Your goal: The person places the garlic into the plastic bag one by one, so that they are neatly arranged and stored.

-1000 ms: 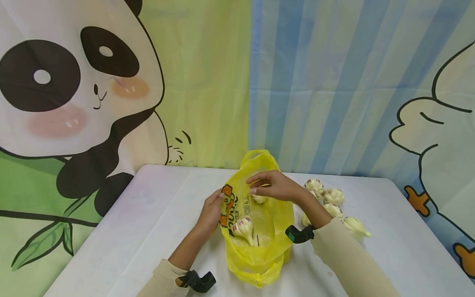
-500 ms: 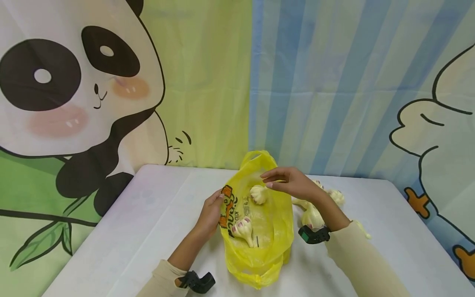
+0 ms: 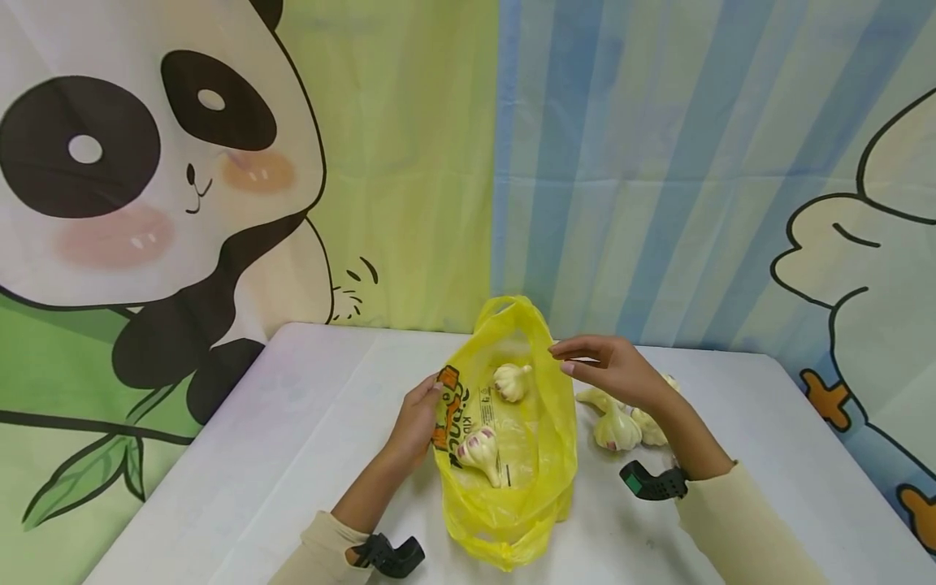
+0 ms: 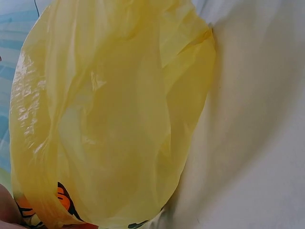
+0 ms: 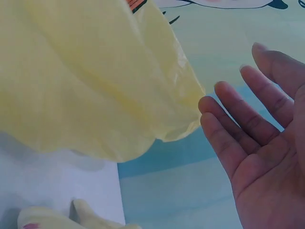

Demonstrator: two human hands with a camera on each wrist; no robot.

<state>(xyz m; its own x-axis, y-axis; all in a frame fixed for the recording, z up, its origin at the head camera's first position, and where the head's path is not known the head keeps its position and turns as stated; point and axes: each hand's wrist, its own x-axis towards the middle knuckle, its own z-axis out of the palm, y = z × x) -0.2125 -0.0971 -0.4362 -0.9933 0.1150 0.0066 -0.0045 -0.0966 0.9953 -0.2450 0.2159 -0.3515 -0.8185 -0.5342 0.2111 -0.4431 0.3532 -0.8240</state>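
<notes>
A yellow plastic bag [image 3: 537, 455] stands on the table with its mouth facing me. Two garlic bulbs show in it: a pale one [image 3: 510, 382] higher up and a purple-streaked one [image 3: 478, 453] lower down. My left hand [image 3: 415, 418] grips the bag's left edge, thumb on the printed side. My right hand [image 3: 617, 372] hovers just right of the bag, fingers extended and holding nothing. In the right wrist view its fingertips [image 5: 208, 104] come close to the bag's rim; contact cannot be told. The bag [image 4: 124, 119] fills most of the left wrist view.
More garlic bulbs [image 3: 617, 431] lie on the white table [image 3: 314, 422] right of the bag, some hidden beneath my right hand and forearm. Behind the table hangs a printed curtain [image 3: 409, 162] with a panda.
My right hand has moved from over the bag's mouth out to the right, uncovering the upper garlic bulb inside. My left hand and the bag stay nearly still.
</notes>
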